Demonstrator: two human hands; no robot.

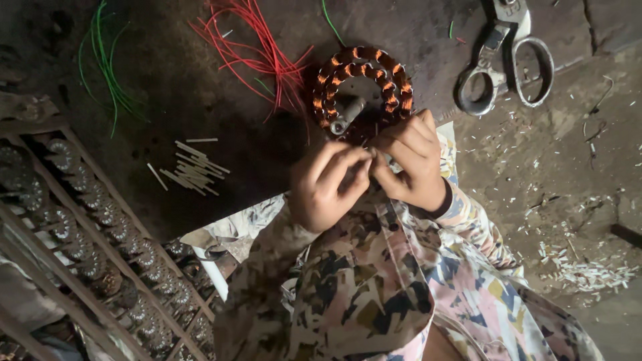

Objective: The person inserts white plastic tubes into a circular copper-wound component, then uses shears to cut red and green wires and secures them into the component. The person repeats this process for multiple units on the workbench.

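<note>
Your left hand (328, 184) and right hand (411, 164) meet fingertip to fingertip, each grip pinched shut on something too small to make out (likely a wire end). The copper-wound stator (361, 90) lies just beyond them on the floor (200, 80), touching your right knuckles, its shaft (348, 115) angled toward your left hand.

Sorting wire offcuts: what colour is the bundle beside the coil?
Red wires, head view.
</note>
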